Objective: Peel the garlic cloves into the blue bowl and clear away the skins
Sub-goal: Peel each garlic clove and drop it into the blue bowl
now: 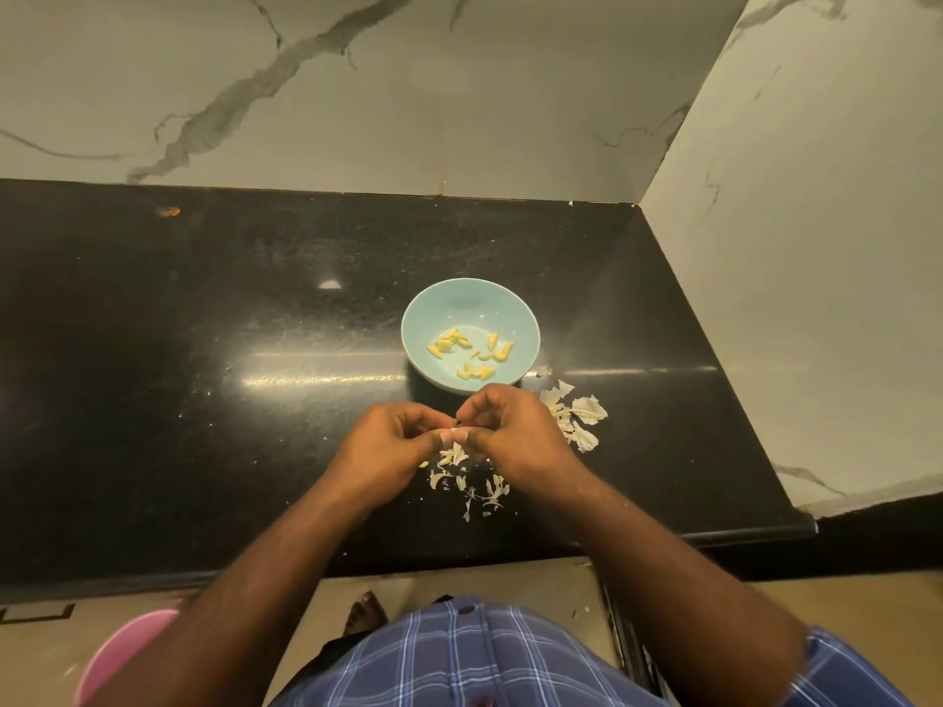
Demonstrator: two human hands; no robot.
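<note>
1. Head view puts the blue bowl (470, 335) on the black bench (204, 324) as my landmark; a fair scatter of peeled cloves (469, 352) already lies inside it, so I judge the peeling well underway.
2. Just in front of the bowl, my left hand (395, 441) and right hand (513, 433) meet fingertip to fingertip, both pinching one small garlic clove (455, 431) that is mostly hidden between them.
3. Below the hands lies a litter of skins (472, 484), with what may be an unpeeled clove among them.
4. Right of the bowl sits a larger skin heap (576, 418).
5. Clearing the skins, as I judge it, has not yet begun.
</note>
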